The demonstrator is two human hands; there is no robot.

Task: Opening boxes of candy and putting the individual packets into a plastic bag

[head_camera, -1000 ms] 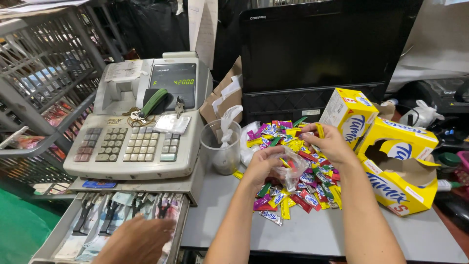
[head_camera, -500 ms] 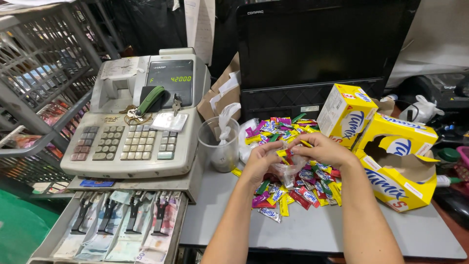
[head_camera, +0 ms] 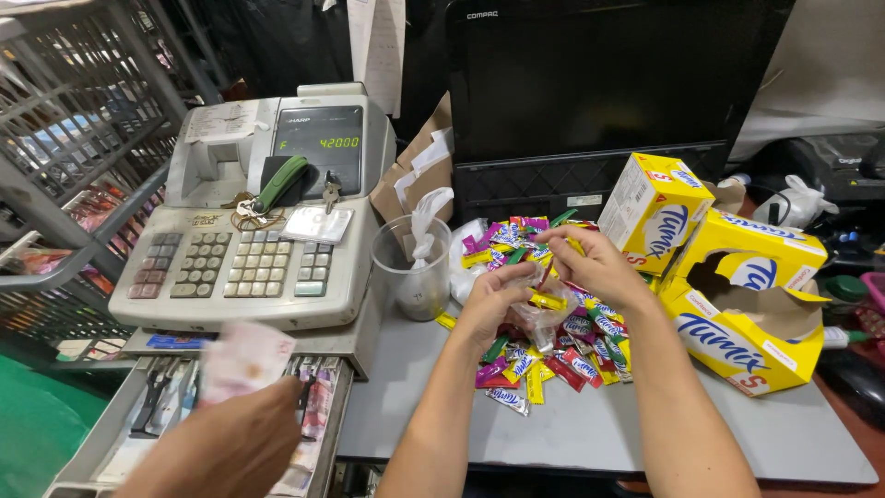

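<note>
Candy pile (head_camera: 553, 314) | left hand (head_camera: 493, 304) pinches clear bag (head_camera: 535, 323) | right hand (head_camera: 595, 263) pinches yellow candy (head_camera: 549, 301) | cup (head_camera: 412, 267): crumpled plastic

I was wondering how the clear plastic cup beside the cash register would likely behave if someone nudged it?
The clear plastic cup looks thin-walled and holds only a crumpled white plastic wrap, so it is probably light and would slide or tip easily. It stands taller than it is wide, which favours tipping. On its side it might roll toward the candy pile.

Both hands (head_camera: 544, 286) pinch a yellow candy (head_camera: 548, 300) above the candy pile (head_camera: 553, 346).
</note>
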